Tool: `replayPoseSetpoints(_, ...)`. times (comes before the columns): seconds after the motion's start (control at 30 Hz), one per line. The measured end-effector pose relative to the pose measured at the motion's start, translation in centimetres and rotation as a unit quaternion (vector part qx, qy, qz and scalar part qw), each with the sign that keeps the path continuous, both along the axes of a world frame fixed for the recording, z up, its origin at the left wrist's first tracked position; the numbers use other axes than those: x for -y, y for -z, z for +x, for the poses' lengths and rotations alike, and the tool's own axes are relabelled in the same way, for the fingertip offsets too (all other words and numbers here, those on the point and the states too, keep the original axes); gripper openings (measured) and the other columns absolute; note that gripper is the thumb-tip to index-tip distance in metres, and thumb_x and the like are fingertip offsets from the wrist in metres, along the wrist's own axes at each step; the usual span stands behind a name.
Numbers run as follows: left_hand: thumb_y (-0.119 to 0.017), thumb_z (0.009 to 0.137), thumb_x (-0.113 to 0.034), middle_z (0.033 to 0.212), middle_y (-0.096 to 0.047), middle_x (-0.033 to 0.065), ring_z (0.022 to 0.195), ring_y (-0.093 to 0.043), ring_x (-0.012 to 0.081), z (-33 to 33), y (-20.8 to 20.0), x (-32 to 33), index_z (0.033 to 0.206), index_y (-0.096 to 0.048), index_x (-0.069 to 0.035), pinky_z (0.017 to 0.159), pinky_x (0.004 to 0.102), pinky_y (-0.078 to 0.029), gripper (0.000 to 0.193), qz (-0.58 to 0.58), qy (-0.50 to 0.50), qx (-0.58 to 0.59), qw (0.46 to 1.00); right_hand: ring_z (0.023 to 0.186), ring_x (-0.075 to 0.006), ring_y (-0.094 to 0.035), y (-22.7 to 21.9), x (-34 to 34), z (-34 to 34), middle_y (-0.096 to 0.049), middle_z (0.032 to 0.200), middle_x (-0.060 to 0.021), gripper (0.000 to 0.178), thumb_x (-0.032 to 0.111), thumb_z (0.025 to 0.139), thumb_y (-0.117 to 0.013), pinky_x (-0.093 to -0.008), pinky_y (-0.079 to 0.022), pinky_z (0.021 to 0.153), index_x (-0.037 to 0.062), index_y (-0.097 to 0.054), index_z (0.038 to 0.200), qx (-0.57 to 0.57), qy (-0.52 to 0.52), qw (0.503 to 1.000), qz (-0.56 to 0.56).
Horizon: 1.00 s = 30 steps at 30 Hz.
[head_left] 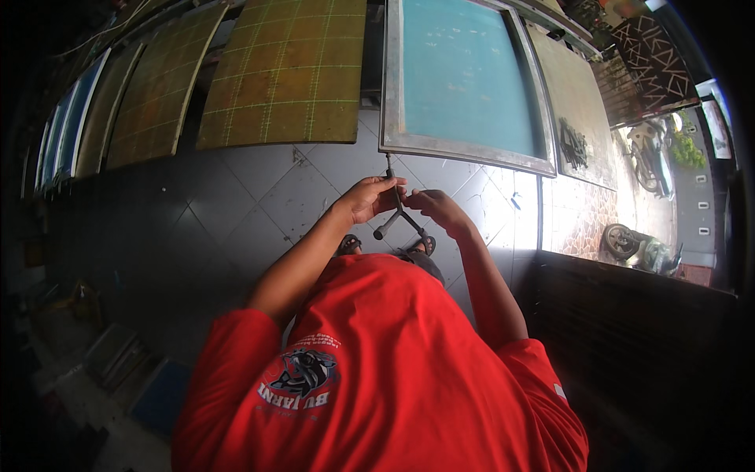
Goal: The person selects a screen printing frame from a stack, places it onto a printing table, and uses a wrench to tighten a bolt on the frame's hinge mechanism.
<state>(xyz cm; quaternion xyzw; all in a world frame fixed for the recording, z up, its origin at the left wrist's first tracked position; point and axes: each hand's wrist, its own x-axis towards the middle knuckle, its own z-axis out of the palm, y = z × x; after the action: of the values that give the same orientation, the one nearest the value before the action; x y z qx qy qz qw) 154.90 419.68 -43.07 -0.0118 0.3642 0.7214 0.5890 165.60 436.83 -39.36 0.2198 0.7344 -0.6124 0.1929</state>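
**Two bare hands at a dark Y-shaped wrench, just below a blue-filled frame**

The wrench [399,213] was partly hidden: the fingers of the left hand [366,201] closed around its upper arm, covering some of the shaft. The right hand [442,211] was bent inward at the other side, its fingers drawn close together near the fork; I cannot tell whether they gripped the wrench. The upper end of the tool met the lower left corner of the frame [472,155] in view, but whether it touched or passed beneath was unclear. The frame's far edge was cut off at the top.

Inside the frame's pale grey border lay a flat blue surface [464,79]. At the lower left, boxy shapes [118,350] sank into shadow, their contents impossible to make out.

The wrench lay between the hands, its two lower arms spreading below them, above sandalled feet [425,245] on a grey tiled floor [267,185]. Left of the frame stood a brown panel [283,79] with green grid lines; to its right, a pale board [570,98] carried a tangle of dark pieces [573,145], too small to identify.
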Motion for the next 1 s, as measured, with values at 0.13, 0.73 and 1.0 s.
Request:
replayPoseSetpoints(0.13, -0.048, 0.094, -0.017, 0.101, -0.061, 0.0099, 0.088, -0.061, 0.0193, 0.2, -0.2, 0.3, 0.109, -0.051, -0.002, 0.079, 0.0303, -0.051, 0.022, -0.004, -0.037, -0.022, 0.999, 0.094, -0.0176, -0.060, 0.4, 1.8, 0.6, -0.065, 0.103, -0.0104, 0.043, 0.037, 0.095, -0.041, -0.0291, -0.046, 0.081, 0.0011, -0.059, 0.112, 0.008, -0.050, 0.987, -0.152)
replayPoseSetpoints(0.73, -0.061, 0.087, -0.026, 0.077, -0.054, 0.0000, 0.072, -0.056, 0.0101, -0.9, 0.7, -0.4, 0.090, -0.062, -0.008, 0.062, 0.0243, -0.049, 0.018, -0.143, -0.030, -0.075, 0.986, 0.071, -0.0086, -0.054, 0.7, -0.4, -2.5, -0.059, 0.078, -0.0012, 0.036, 0.039, 0.088, -0.058, -0.0238, -0.045, 0.069, 0.0031, -0.062, 0.094, 0.066, -0.166, 0.971, -0.161)
replayPoseSetpoints(1.0, -0.062, 0.087, -0.024, 0.079, -0.058, 0.0056, 0.064, -0.058, 0.0127, -0.4, -0.4, -0.5, 0.088, -0.058, -0.005, 0.052, 0.0255, -0.047, 0.020, -0.146, -0.060, -0.110, 0.981, 0.066, -0.0075, -0.053, 2.2, 2.6, -1.6, -0.062, 0.084, -0.0033, 0.029, 0.032, 0.086, -0.062, -0.0197, -0.042, 0.054, 0.0037, -0.062, 0.091, 0.062, -0.021, 0.973, -0.220)
